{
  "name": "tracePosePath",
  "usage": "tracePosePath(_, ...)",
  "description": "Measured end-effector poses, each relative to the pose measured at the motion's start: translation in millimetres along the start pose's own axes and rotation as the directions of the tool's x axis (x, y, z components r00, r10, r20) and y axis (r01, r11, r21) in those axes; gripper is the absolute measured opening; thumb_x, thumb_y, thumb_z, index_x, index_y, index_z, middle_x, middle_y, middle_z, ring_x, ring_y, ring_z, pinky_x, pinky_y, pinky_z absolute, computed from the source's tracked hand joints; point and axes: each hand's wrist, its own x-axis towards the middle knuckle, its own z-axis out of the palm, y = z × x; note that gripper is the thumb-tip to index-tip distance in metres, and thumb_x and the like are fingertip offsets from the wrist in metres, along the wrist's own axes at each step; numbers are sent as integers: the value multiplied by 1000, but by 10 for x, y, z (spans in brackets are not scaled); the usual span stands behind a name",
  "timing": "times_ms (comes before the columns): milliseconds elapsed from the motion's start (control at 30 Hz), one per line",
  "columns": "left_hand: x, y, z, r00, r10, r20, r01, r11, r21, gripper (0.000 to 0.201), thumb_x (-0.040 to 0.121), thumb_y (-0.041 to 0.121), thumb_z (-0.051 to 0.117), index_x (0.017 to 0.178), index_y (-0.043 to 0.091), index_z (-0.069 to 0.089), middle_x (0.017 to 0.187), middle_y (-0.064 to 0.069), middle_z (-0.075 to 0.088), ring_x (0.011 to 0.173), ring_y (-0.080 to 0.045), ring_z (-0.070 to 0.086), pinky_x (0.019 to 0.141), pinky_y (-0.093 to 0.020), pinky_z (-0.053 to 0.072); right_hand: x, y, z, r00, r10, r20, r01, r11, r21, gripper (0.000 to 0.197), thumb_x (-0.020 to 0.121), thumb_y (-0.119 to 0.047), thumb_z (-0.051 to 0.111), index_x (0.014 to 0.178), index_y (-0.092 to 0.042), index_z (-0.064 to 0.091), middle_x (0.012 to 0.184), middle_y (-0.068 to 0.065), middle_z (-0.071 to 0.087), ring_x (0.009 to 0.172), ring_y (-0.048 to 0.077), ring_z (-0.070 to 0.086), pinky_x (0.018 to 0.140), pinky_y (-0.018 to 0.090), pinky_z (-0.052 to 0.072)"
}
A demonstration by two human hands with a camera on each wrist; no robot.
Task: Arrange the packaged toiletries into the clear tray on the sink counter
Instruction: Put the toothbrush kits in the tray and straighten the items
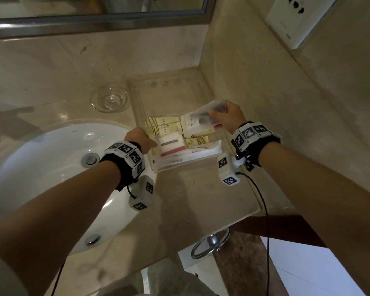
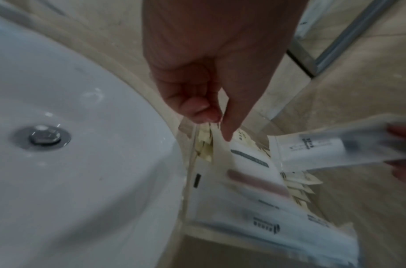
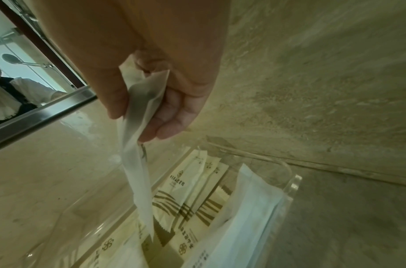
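A clear tray stands on the counter right of the sink, close to the side wall. Its near half holds cream packets with gold stripes and white packets. My left hand is at the tray's left wall and pinches the edge of a white packet with a grey and a red item between thumb and forefinger. My right hand holds a translucent packet with a dark item above the tray's right side; that packet hangs down with its tip among the cream packets.
An empty glass bowl sits left of the tray's far end. The white basin with its drain lies to the left. The stone wall runs along the tray's right side. A chrome towel ring hangs below the counter's front edge.
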Motion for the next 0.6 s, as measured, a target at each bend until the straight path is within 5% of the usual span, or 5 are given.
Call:
tracePosePath(100, -42, 64, 23, 974, 226, -31, -226, 974, 5, 16, 77, 16, 71, 84, 13, 57, 90, -9, 62, 84, -23, 58, 76, -31, 50, 5, -12, -4, 1000, -5, 1, 5, 1000, -3, 35, 90, -9, 56, 124, -4, 51, 125, 11, 55, 95, 19, 57, 68, 21, 52)
tracePosePath(200, -67, 110, 149, 932, 356, 72, -358, 933, 26, 26, 76, 20, 73, 96, 14, 58, 95, -3, 54, 86, -19, 52, 72, -24, 42, 12, 4, 0, 1000, -4, 7, 4, 1000, -13, 36, 90, -10, 57, 125, -5, 51, 127, 11, 54, 97, 20, 57, 68, 21, 52)
tracePosePath(367, -9, 96, 258, 941, 331, 66, -332, 876, 349, 71, 73, 31, 74, 133, 14, 40, 134, -10, 42, 124, -31, 40, 103, -42, 38, 24, 48, -13, 1000, 8, 14, -7, 999, -38, 42, 90, -12, 58, 129, -3, 48, 132, 11, 52, 98, 20, 58, 69, 21, 54)
tracePosePath(600, 0, 103, 279, 941, 339, -6, -292, 818, 496, 74, 73, 30, 74, 134, 14, 35, 135, -12, 40, 124, -33, 38, 103, -42, 36, 39, 114, -35, 1000, 1, 30, 1, 999, -50, 44, 90, -13, 58, 131, -2, 47, 132, 12, 51, 81, 10, 59, 66, 21, 54)
